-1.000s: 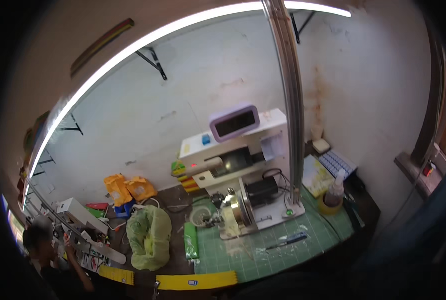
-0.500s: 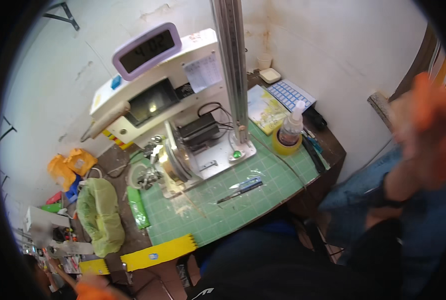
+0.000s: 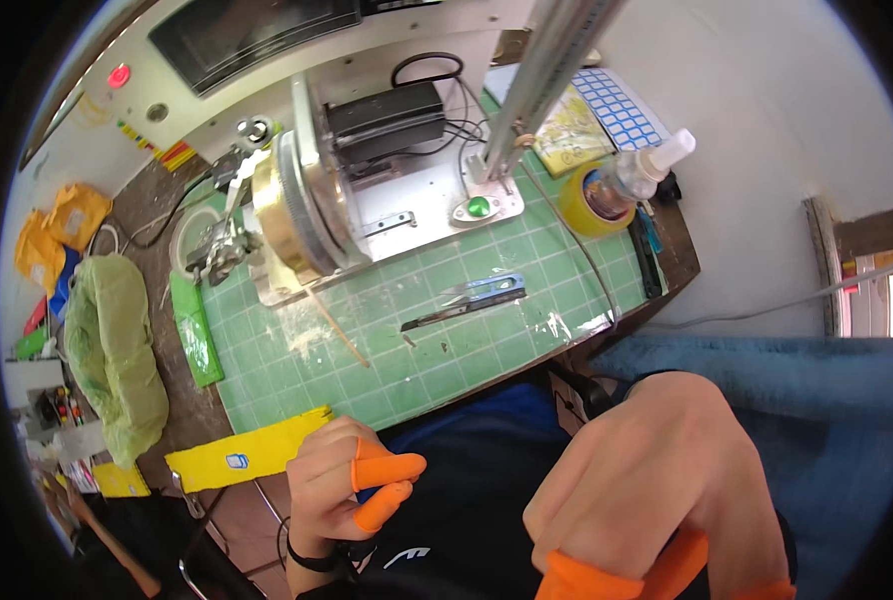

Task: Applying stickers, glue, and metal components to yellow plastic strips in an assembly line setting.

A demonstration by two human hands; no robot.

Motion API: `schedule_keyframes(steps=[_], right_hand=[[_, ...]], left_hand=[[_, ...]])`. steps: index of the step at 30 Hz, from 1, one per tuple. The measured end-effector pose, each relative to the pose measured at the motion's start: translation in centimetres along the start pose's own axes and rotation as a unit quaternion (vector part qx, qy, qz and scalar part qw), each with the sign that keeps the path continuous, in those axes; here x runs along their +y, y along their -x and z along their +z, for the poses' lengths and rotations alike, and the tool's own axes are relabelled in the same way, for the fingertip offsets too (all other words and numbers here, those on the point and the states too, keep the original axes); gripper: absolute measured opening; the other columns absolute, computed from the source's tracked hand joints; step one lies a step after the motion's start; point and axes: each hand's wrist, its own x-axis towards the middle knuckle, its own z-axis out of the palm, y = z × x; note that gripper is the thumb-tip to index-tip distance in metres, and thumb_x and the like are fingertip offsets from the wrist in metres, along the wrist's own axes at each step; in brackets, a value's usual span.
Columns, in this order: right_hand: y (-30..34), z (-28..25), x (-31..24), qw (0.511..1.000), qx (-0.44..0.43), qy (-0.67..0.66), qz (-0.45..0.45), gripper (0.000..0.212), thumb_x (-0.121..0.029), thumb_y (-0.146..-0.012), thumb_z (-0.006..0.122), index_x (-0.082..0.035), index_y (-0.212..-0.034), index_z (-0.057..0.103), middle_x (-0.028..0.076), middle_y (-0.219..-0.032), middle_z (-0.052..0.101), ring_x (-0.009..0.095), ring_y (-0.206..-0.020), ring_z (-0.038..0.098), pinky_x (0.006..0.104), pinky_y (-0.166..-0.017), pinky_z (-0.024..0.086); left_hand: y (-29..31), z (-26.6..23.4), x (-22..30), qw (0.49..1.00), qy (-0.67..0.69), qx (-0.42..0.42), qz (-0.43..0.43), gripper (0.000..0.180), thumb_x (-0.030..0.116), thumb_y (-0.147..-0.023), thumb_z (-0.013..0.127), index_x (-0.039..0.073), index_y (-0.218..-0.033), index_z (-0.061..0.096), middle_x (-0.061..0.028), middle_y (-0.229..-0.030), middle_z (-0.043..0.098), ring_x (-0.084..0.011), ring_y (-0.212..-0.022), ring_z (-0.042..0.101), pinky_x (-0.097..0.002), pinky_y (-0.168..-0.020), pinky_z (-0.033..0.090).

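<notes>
My left hand (image 3: 329, 478) hovers in front of the bench's near edge, beside a yellow strip (image 3: 257, 447). Its fingers are curled, orange finger cots cover thumb and index finger, and nothing shows between them. Larger and closer, my right hand (image 3: 652, 475) is at the lower right, back upward, with orange cots on its fingertips. Those fingers bend under the palm, so anything in them is hidden. On the green cutting mat (image 3: 297, 385) lie blue-handled thread snips (image 3: 492, 288) and a slim dark tool (image 3: 457, 315). Behind them stands a white machine with a brass-coloured wheel (image 3: 285, 215).
A clear pump bottle (image 3: 635, 178) stands inside a yellow tape roll (image 3: 579, 208) at the right, near a black-handled tool (image 3: 645, 258). A green packet (image 3: 195, 330) and a pale green bag (image 3: 117, 350) lie left. Another person's arm (image 3: 117, 545) shows at lower left.
Both hands have come in from the outer sides to low in front of my body, the right one from raised. My view has dropped closer to the bench.
</notes>
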Motion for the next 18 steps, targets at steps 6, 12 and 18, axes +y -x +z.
schedule_keyframes(steps=[6, 12, 18], right_hand=[[-2.6, 1.1, -1.1, 0.985, -0.068, -0.085, 0.134, 0.038, -0.025, -0.083, 0.079, -0.007, -0.073, 0.046, 0.006, -0.071, 0.037, 0.029, -0.056, 0.042, 0.0397, -0.051, 0.029], [-3.0, 1.4, 0.7, 0.979, 0.02, 0.058, 0.196, 0.024, -0.022, -0.084, 0.078, -0.003, -0.079, 0.065, 0.009, -0.076, 0.063, 0.025, -0.061, 0.059, 0.0321, -0.055, 0.044], [-1.7, -2.2, 1.5, 0.855, -0.018, 0.499, 0.138, 0.022, -0.021, -0.082, 0.082, 0.0, -0.087, 0.078, 0.008, -0.077, 0.075, 0.02, -0.053, 0.062, 0.03, -0.051, 0.044]], left_hand=[[1.2, -0.2, 0.9, 0.998, -0.019, 0.066, 0.001, 0.02, 0.009, -0.069, 0.082, 0.004, -0.088, 0.08, -0.0027, -0.067, 0.066, -0.0196, -0.058, 0.06, -0.0303, -0.056, 0.044], [1.7, -1.9, 1.2, 0.993, -0.054, 0.098, 0.021, 0.025, 0.004, -0.065, 0.083, 0.003, -0.09, 0.08, -0.0041, -0.067, 0.062, -0.0212, -0.058, 0.061, -0.0316, -0.055, 0.044], [1.6, -6.1, 1.0, 0.98, -0.115, 0.163, 0.022, 0.021, 0.004, -0.071, 0.082, 0.001, -0.091, 0.078, -0.0046, -0.072, 0.068, -0.0194, -0.059, 0.06, -0.0312, -0.055, 0.045]])
